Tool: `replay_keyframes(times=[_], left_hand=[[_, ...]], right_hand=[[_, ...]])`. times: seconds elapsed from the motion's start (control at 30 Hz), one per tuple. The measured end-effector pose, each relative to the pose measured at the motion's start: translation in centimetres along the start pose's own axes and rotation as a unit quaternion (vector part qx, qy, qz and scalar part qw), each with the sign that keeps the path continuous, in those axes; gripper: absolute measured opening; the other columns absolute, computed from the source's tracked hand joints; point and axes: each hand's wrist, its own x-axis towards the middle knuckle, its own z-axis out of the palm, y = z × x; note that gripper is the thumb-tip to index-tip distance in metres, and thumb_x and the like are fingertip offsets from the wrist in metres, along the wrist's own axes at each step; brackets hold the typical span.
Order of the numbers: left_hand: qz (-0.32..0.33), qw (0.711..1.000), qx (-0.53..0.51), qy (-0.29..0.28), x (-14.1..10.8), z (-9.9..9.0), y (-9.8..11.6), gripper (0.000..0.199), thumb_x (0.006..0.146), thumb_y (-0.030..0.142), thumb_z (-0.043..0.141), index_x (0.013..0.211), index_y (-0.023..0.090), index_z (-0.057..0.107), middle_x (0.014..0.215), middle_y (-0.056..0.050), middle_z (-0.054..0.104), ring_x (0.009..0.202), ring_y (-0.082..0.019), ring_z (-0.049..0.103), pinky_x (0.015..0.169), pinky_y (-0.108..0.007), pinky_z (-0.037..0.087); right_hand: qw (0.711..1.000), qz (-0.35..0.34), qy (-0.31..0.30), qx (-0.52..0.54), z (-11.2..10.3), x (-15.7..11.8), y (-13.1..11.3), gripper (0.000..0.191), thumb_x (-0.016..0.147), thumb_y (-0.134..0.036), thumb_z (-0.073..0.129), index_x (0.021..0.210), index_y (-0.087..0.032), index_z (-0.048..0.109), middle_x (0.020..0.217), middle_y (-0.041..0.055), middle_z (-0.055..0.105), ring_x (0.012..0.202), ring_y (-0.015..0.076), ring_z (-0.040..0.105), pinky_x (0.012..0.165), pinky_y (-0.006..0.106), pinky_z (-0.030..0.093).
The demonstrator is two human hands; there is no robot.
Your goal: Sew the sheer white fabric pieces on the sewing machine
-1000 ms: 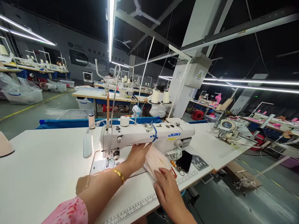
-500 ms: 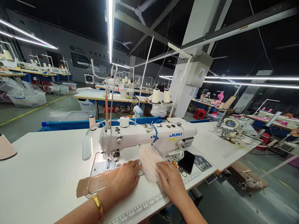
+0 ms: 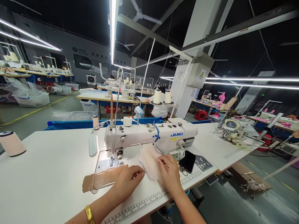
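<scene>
Pale peach fabric (image 3: 149, 158) is lying loosely on the bench (image 3: 58, 174), in front of the arm of the JUKI sewing machine (image 3: 142, 135) and well to the right of the presser foot (image 3: 111, 161). No cloth is showing under that foot, so the work seems to be at a handling stage, with no stitching going on; how much is done or left, the view is not telling. Of the hands, the right (image 3: 170, 171) is touching the fabric's right side with bunched fingers, though whether it is pinching it is unclear. The left (image 3: 129, 179) is curling its fingers towards the thumb, just beside the fabric's left edge; contact there is not showing clearly.
</scene>
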Motion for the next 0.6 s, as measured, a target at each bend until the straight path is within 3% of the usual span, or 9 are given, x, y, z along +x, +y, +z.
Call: replay_keyframes(times=[0.1, 0.17, 0.27, 0.33, 0.43, 0.6], left_hand=[[-0.051, 0.992, -0.112, -0.019, 0.0, 0.6, 0.3, 0.052, 0.092, 0.062, 0.044, 0.098, 0.017, 0.069, 0.102, -0.012, 0.072, 0.096, -0.027, 0.067, 0.082, -0.039, 0.052], [-0.064, 0.983, -0.171, -0.014, 0.3, 1.0, -0.1, 0.051, 0.086, 0.064, 0.052, 0.098, 0.016, 0.066, 0.098, -0.010, 0.071, 0.095, -0.024, 0.066, 0.082, -0.035, 0.052], [-0.069, 0.975, -0.209, 0.029, 0.7, 0.9, -1.2, 0.041, 0.073, 0.056, 0.070, 0.083, 0.017, 0.062, 0.074, -0.002, 0.064, 0.074, -0.018, 0.060, 0.072, -0.030, 0.047], [-0.082, 0.972, -0.215, 0.053, 0.4, 0.3, -2.0, 0.036, 0.069, 0.050, 0.074, 0.079, 0.017, 0.061, 0.066, 0.001, 0.060, 0.065, -0.015, 0.053, 0.065, -0.029, 0.043], [-0.107, 0.966, -0.232, 0.048, -1.1, -1.2, -2.9, 0.040, 0.070, 0.046, 0.077, 0.094, 0.016, 0.067, 0.071, -0.001, 0.065, 0.068, -0.017, 0.056, 0.066, -0.030, 0.043], [-0.095, 0.952, -0.289, -0.042, -5.1, -3.4, -2.7, 0.051, 0.076, 0.044, 0.079, 0.119, 0.021, 0.065, 0.091, -0.003, 0.071, 0.094, -0.022, 0.064, 0.080, -0.031, 0.047]], right_hand=[[0.999, -0.046, -0.017, 0.001, 0.9, -1.1, -1.7, 0.022, 0.100, -0.028, 0.050, 0.091, -0.023, 0.069, 0.087, 0.0059, 0.061, 0.086, 0.0225, 0.052, 0.079, 0.037, 0.036], [0.994, -0.088, -0.058, 0.010, 1.4, -2.2, -2.9, 0.021, 0.098, -0.027, 0.052, 0.090, -0.024, 0.071, 0.083, 0.0047, 0.062, 0.082, 0.0212, 0.051, 0.076, 0.037, 0.034], [0.986, -0.120, -0.110, 0.040, 1.5, -3.5, -3.8, 0.018, 0.097, -0.028, 0.055, 0.097, -0.027, 0.073, 0.084, 0.0041, 0.065, 0.082, 0.0203, 0.053, 0.076, 0.037, 0.036], [0.986, -0.102, -0.117, 0.062, 1.1, -3.9, -3.8, 0.019, 0.097, -0.029, 0.054, 0.100, -0.026, 0.073, 0.086, 0.0055, 0.066, 0.083, 0.0215, 0.054, 0.078, 0.039, 0.037], [0.986, -0.040, -0.116, 0.111, 0.0, -3.8, -3.5, 0.023, 0.100, -0.031, 0.050, 0.103, -0.025, 0.072, 0.091, 0.0086, 0.066, 0.089, 0.0246, 0.057, 0.082, 0.042, 0.041], [0.946, 0.070, -0.198, 0.248, -0.2, -3.1, -5.0, 0.034, 0.101, -0.042, 0.051, 0.130, -0.030, 0.063, 0.130, 0.0085, 0.061, 0.120, 0.0243, 0.055, 0.101, 0.040, 0.043]])
